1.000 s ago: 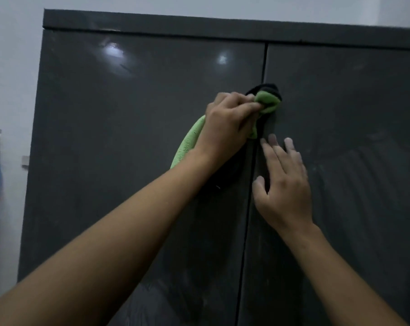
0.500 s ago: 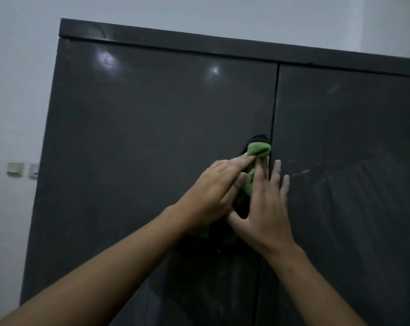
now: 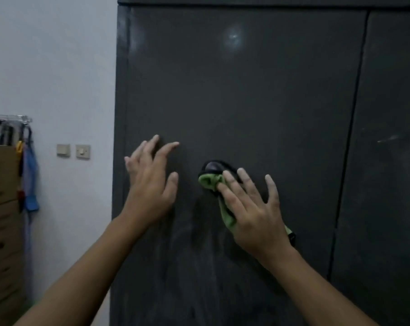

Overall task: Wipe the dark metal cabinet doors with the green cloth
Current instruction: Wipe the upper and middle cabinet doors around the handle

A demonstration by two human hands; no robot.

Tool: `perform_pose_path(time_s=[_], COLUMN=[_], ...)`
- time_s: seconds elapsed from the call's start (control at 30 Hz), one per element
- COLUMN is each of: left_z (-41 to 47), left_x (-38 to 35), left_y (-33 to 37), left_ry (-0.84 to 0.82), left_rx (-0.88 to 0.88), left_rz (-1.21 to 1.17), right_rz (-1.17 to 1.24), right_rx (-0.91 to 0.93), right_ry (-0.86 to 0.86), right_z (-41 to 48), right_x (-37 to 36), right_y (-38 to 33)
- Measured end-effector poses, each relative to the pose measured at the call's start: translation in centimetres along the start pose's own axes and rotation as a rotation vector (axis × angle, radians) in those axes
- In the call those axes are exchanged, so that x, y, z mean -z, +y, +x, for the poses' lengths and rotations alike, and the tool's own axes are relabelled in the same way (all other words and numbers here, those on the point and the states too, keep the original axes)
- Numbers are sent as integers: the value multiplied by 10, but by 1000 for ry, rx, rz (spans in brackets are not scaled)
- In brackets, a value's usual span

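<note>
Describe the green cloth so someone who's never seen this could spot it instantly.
Look at the tall dark grey metal cabinet beside the white wall. On its left door, the right hand presses a crumpled green cloth. Nothing else on that door is green.

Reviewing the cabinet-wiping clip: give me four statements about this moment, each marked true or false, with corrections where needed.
1. The right hand presses the green cloth against the left door. True.
2. The left hand holds part of the green cloth. False: it is bare, fingers spread, apart from the cloth.
3. The green cloth lies on the right door. False: it is on the left door, left of the seam.
4. Two switch plates sit on the wall left of the doors. True.
</note>
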State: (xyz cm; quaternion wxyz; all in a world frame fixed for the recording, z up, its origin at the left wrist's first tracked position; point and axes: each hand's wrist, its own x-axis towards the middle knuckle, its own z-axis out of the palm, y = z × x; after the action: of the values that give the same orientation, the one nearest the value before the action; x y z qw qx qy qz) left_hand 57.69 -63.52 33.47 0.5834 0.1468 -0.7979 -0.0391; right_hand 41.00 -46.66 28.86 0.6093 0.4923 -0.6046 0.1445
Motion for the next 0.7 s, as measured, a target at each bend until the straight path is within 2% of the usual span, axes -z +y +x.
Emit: perform_pose_path(time_s=[0.07,0.13,0.23,0.3,0.47,0.63,0.7], left_z=[-7,-16,-28,-35,-46,-45,-45], left_x=[10,18,26,26,21,23,25], left_y=[-28,-50,-72,-81,-89,-95,-100], left_ry=[44,99,137,110,71,56,44], left_rx=[90,191,402,502,489,488,493], left_rz=[-37,-189,-480,-556,-595,-693,-776], right_rz=[-25,-80,-172,-188,41,163,188], right_rx=[13,-18,-26,-9,19,115,234], right_ry=[-114,-153,-68,7,121,35,-39], right_z=[-14,-22,-15,-5,40,71,66], right_x=[-6,-11,-16,-17,-22,-43,-51], right_y=[-23,-39,-43,-39,-53,-105,-124])
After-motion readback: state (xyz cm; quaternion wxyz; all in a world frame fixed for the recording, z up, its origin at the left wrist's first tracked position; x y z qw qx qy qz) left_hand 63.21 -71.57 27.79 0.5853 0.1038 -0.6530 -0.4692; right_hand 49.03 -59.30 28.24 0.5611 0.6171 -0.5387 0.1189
